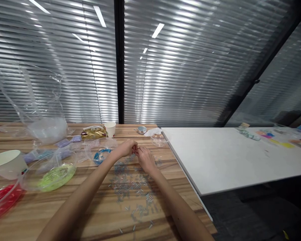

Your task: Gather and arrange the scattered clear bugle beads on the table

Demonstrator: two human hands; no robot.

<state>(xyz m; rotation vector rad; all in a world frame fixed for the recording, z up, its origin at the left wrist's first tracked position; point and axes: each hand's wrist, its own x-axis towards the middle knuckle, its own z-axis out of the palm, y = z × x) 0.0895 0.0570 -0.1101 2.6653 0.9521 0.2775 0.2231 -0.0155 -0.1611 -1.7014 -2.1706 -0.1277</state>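
My left hand (127,148) and my right hand (145,160) meet over the wooden table, their fingertips pinched together. Whatever lies between the fingers is too small to make out. Below and nearer to me, many small clear tube-like pieces (132,187) are scattered over the wood between my forearms. Just left of my left hand stands a clear round bowl (90,150) with a ring of blue slime-like stuff (100,156) in it. A clear bowl (160,140) with white tissue (153,132) beside it sits beyond my right hand.
Left on the wooden table (95,217) are bowls of green (56,177) and red material (2,201), a large paper cup (7,164) and a clear bag (45,110). A small paper cup (110,129) and gold packet (93,133) stand behind. A white table (215,157) adjoins at right.
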